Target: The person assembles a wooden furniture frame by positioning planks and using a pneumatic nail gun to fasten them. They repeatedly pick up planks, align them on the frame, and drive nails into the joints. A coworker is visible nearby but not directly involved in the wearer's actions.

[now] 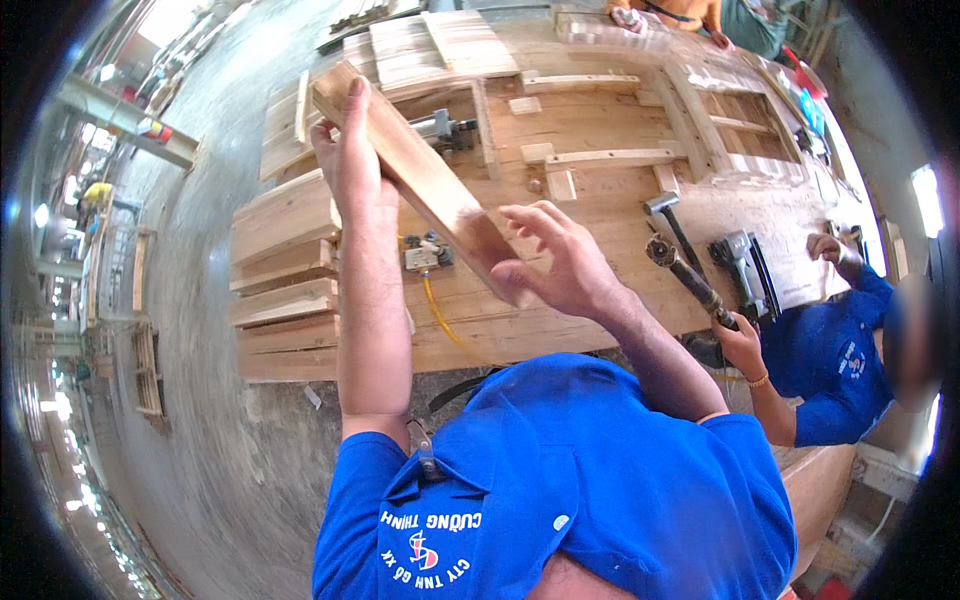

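My left hand (pixel 352 160) is closed around the upper part of a long wooden board (pixel 425 160), its thumb along the near face. The board is raised above the workbench (pixel 600 235) and slants down to the right. At its lower, motion-blurred end is my right hand (pixel 565 262), fingers spread, with the thumb overlapping the board; I cannot tell whether it presses on it. Partly hidden behind the board, a grey air nailer (pixel 440 128) lies on the bench. Below the board sits a small metal fitting (pixel 427 253) with a yellow hose (pixel 438 312).
Several boards (pixel 285 220) lie along the bench's left side. Wooden frame pieces (pixel 600 158) and a slatted frame (pixel 745 125) are farther back. At right, a co-worker in blue (pixel 835 360) grips a dark-handled tool (pixel 690 272), near a hammer (pixel 675 220) and another nailer (pixel 745 272). Another person (pixel 680 12) stands beyond.
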`<state>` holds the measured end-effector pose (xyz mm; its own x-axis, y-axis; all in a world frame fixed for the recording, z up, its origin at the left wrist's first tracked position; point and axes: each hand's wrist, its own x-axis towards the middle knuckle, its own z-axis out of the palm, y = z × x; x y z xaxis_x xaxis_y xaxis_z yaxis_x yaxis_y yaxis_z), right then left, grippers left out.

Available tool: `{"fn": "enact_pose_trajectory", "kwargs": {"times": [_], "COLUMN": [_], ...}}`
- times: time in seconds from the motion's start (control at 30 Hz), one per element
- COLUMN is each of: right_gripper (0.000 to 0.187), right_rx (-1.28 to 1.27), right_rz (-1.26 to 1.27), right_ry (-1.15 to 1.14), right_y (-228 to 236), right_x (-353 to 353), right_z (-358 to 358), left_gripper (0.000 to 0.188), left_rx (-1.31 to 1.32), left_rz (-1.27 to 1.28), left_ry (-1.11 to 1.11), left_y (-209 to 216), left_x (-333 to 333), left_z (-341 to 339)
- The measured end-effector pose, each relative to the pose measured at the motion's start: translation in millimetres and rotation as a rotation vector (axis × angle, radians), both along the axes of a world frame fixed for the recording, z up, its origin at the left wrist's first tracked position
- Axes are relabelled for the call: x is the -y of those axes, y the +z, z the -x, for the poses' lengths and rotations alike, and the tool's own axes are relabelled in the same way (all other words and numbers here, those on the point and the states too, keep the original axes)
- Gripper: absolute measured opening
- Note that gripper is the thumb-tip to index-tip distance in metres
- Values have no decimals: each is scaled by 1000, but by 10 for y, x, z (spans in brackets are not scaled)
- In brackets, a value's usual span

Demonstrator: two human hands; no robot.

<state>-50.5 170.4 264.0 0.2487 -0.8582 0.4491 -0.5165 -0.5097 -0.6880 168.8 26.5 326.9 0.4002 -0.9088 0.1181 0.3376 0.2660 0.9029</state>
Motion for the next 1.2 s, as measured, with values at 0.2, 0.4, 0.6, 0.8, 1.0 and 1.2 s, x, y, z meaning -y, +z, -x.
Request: {"fn": "enact_pose_trajectory", "kwargs": {"times": [0.2, 0.4, 0.6, 0.8, 1.0, 1.2], "right_gripper": [72, 62, 66, 49, 30, 25], "right_rx": [-9, 479, -133, -166, 34, 50], "right_rz": [-177, -378, 98, 408, 305, 226], "right_ry": [-170, -40, -185, 277, -16, -64], "right_y": [-222, -331, -120, 270, 82, 41], "right_x": [27, 70, 68, -141, -138, -208], "right_z": [349, 764, 413, 358, 645, 674], "left_gripper": [80, 62, 67, 39, 31, 47], "left_rx": [-55, -142, -650, -846, -716, -728], "left_rz": [1, -97, -118, 393, 415, 419], "left_ry": [-254, -544, -854, -967, -941, -943], "left_y": [-164, -265, -895, -1188, -985, -1121], "left_x": [-36, -121, -310, -220, -299, -335], "left_z": [692, 718, 928, 491, 258, 311]}}
